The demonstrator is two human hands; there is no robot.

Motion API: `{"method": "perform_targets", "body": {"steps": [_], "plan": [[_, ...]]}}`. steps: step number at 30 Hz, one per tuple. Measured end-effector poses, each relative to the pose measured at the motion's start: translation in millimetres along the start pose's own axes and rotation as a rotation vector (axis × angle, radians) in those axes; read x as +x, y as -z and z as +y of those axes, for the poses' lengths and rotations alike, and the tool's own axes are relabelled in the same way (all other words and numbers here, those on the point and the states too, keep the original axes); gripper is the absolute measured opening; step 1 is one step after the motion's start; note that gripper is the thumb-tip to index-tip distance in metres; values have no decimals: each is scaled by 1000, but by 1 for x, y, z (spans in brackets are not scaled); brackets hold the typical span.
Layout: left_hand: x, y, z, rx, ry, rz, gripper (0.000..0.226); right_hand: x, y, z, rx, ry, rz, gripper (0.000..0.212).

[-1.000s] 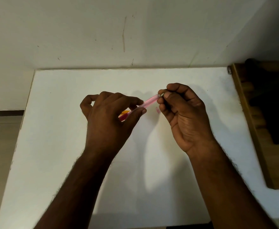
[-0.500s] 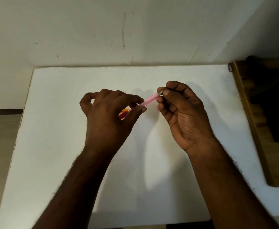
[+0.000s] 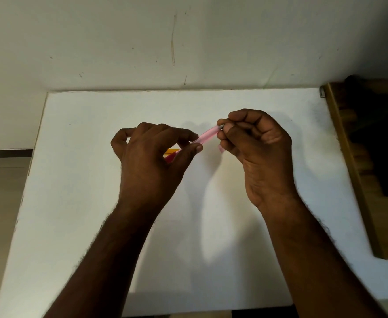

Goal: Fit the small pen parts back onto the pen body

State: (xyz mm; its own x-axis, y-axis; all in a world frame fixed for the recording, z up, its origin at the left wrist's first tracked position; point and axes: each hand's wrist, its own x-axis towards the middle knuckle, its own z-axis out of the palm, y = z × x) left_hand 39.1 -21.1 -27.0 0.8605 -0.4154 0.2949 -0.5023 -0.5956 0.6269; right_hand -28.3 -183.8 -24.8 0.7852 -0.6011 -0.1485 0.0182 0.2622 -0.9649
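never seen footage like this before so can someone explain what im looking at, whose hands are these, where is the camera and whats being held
There is no machine here. The picture comes from a wide-angle camera worn on a person's head, looking forward and down at their own two bare hands over a white table set against a wall. The left hand pinches one end of a slim pink pen-like tube; the right hand pinches the other end, where a small grey tip shows. A bit of a yellow thing peeks out behind the left hand; what it is cannot be told. A wooden piece of furniture stands at the right.
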Motion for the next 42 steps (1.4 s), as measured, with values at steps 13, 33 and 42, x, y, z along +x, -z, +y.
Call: {"method": "perform_targets", "body": {"steps": [13,33,42], "plan": [[0,1,-4,27,-9,-8,13,2,5,2,-190,28,-13,14],[1,-1,-6,17,6,10,12,3,5,16,-645,71,103,21],[1,-2,-5,23,10,7,14,4,5,5,101,-163,7,15]]}}
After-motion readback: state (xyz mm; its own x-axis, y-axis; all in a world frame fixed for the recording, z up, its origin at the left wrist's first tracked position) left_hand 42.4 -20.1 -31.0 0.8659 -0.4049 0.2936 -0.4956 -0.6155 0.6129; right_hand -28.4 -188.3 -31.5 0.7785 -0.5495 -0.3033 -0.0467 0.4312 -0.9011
